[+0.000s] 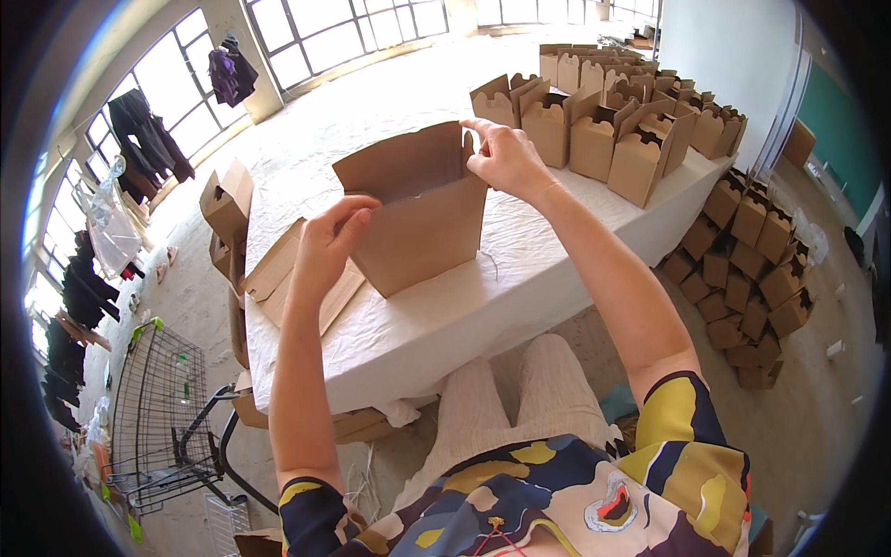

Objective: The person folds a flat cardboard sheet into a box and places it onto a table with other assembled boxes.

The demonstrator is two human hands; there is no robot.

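Observation:
An open-topped brown cardboard box (pixel 422 239) stands upright on the white-covered table (pixel 445 339) in front of me. My left hand (pixel 336 232) grips its left side near the front top edge, thumb and fingers closed on the board. At the far right top corner, my right hand (pixel 509 158) pinches the box's side, its index finger reaching along the rim. The tips of some fingers are hidden behind the board. Flat cardboard pieces (pixel 340 299) lie beside the box, partly behind my left forearm.
Several folded brown boxes with shaped top flaps (pixel 640 158) stand in rows at the table's far right. More boxes are piled on the floor (pixel 742 269) to the right. Cardboard (pixel 227 209) is stacked off the left edge, near a wire cart (pixel 162 408). Clothes (pixel 148 139) hang by the windows.

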